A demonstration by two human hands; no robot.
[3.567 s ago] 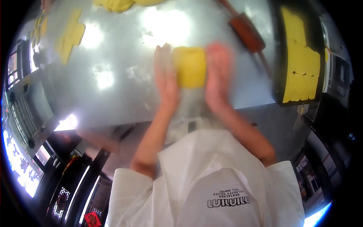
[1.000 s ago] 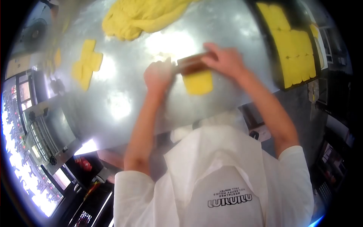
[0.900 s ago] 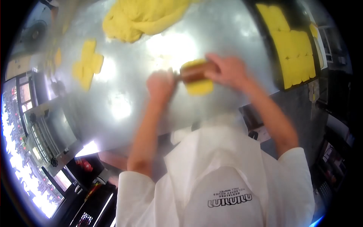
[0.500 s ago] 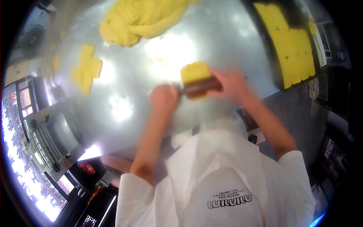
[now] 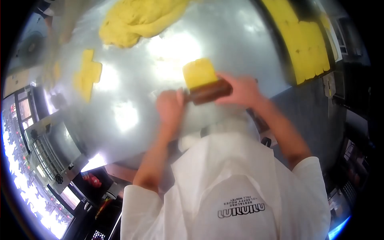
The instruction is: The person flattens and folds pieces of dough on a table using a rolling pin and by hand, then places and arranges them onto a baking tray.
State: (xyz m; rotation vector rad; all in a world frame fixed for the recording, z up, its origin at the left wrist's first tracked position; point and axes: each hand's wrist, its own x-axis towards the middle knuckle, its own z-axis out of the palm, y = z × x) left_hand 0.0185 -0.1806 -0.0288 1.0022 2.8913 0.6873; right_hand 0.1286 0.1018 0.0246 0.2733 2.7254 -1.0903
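Note:
A brown rolling pin (image 5: 210, 93) lies across the near edge of a flat, roughly square piece of yellow dough (image 5: 199, 73) on the metal worktable (image 5: 160, 132). My left hand (image 5: 170, 105) is closed round the pin's left handle. At the other end, my right hand (image 5: 242, 91) grips the pin, its thumb and fingers on either side of the barrel. Motion blurs both hands a little. Beyond them sits a large lump of yellow dough (image 5: 138, 22).
Small overlapping dough pieces (image 5: 89, 74) lie on the table's left. At the right is a dark tray (image 5: 285, 48) with several flat yellow dough pieces (image 5: 310, 52). A metal machine with rollers (image 5: 46, 156) stands at the lower left.
The rolling pin has come to the dough's near edge, and more of the dough's face shows. Both hands still hold the pin. The view has shifted slightly.

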